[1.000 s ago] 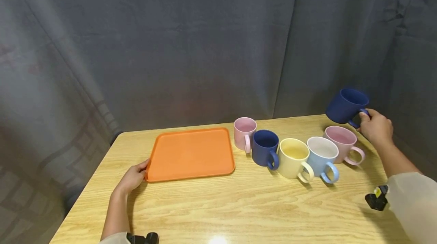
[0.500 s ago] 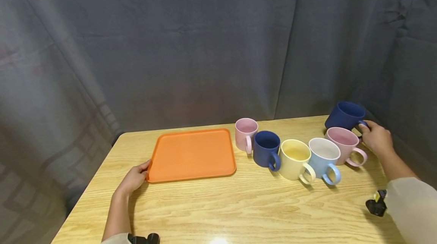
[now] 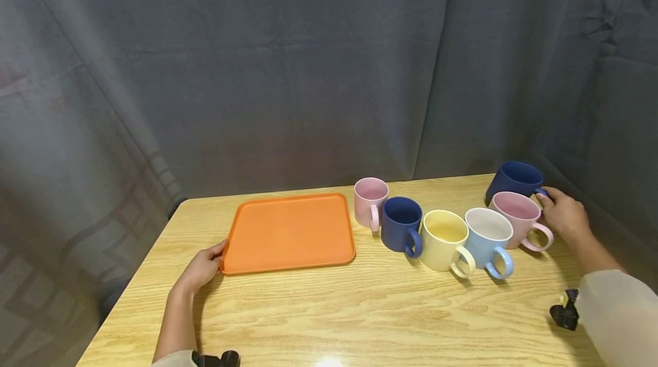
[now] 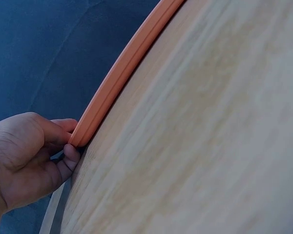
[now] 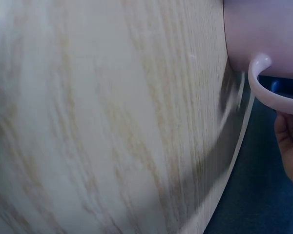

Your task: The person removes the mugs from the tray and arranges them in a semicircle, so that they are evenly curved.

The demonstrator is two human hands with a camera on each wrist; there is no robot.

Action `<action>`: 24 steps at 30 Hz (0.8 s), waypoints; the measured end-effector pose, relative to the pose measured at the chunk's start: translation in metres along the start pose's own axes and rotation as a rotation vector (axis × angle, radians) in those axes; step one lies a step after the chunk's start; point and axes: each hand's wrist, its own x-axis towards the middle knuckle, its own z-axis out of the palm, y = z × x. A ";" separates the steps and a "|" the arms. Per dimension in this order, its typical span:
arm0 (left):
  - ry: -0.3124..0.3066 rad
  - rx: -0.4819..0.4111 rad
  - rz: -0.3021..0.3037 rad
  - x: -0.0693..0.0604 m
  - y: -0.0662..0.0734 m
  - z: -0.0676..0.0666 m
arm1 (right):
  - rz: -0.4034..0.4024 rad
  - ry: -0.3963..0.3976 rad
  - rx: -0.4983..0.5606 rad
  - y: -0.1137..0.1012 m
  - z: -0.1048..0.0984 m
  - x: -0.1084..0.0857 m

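Note:
At the far right of the table, my right hand (image 3: 564,214) holds the handle of a dark blue mug (image 3: 514,177), which stands upright behind a pink mug (image 3: 516,213). In the right wrist view, that pink mug (image 5: 268,34) covers most of the blue one, and only part of my right hand (image 5: 292,141) shows. On the left, my left hand (image 3: 199,269) pinches the near left corner of an orange tray (image 3: 290,234) lying flat. The left wrist view has the thumb and fingers of my left hand (image 4: 27,156) at the tray's rim (image 4: 119,73).
Between tray and right hand, a row of mugs curves along the table (image 3: 329,310): a pink mug (image 3: 369,207), a dark blue mug (image 3: 400,230), a yellow mug (image 3: 439,247) and a light blue mug (image 3: 480,247). A grey curtain (image 3: 288,70) hangs behind the table.
My right hand has lowered the dark blue mug from the air to behind the right pink mug. My left hand stays at the tray corner.

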 end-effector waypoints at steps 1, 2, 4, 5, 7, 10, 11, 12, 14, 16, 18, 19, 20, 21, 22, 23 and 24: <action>0.004 0.001 0.000 0.000 -0.001 0.000 | -0.001 -0.003 0.002 0.000 0.001 0.000; 0.005 0.001 0.001 0.000 -0.001 0.000 | 0.000 -0.010 0.004 0.001 0.001 -0.001; 0.008 0.006 0.006 0.000 -0.002 0.001 | 0.002 -0.024 0.006 0.002 0.002 -0.001; 0.010 0.008 0.012 0.000 -0.002 0.001 | -0.001 -0.029 0.004 0.003 0.002 -0.001; 0.017 0.012 0.021 0.000 -0.002 0.001 | -0.009 -0.038 0.002 0.004 0.003 -0.001; 0.019 0.012 0.028 0.000 -0.002 0.001 | -0.022 -0.054 0.001 0.004 0.003 -0.002; 0.021 0.010 0.028 0.000 -0.002 0.001 | -0.024 -0.061 -0.001 0.005 0.004 -0.002; 0.020 0.008 0.027 0.000 -0.002 0.001 | -0.027 -0.068 -0.001 0.005 0.004 -0.002; 0.018 0.004 0.026 0.000 -0.002 0.001 | -0.029 -0.084 -0.003 0.006 0.004 -0.003; 0.017 0.003 0.020 0.000 -0.002 0.002 | -0.038 -0.091 -0.004 0.007 0.004 -0.004; 0.014 0.003 0.018 0.000 -0.002 0.002 | -0.051 -0.090 -0.001 0.008 0.005 -0.004; 0.014 0.003 0.018 0.000 -0.002 0.001 | -0.061 -0.089 0.000 0.009 0.005 -0.004; 0.011 0.003 0.019 0.000 -0.002 0.001 | -0.074 -0.088 0.001 0.009 0.005 -0.003; 0.010 0.002 0.019 0.000 -0.002 0.001 | -0.084 -0.091 -0.001 0.009 0.005 -0.003; 0.007 0.003 0.024 0.000 -0.003 0.000 | -0.096 -0.094 -0.009 0.009 0.004 -0.002; 0.010 0.010 0.032 0.002 -0.005 0.000 | -0.114 -0.096 -0.017 0.009 0.004 0.000; 0.008 0.010 0.034 0.002 -0.005 -0.001 | -0.130 -0.100 -0.030 0.008 0.004 0.002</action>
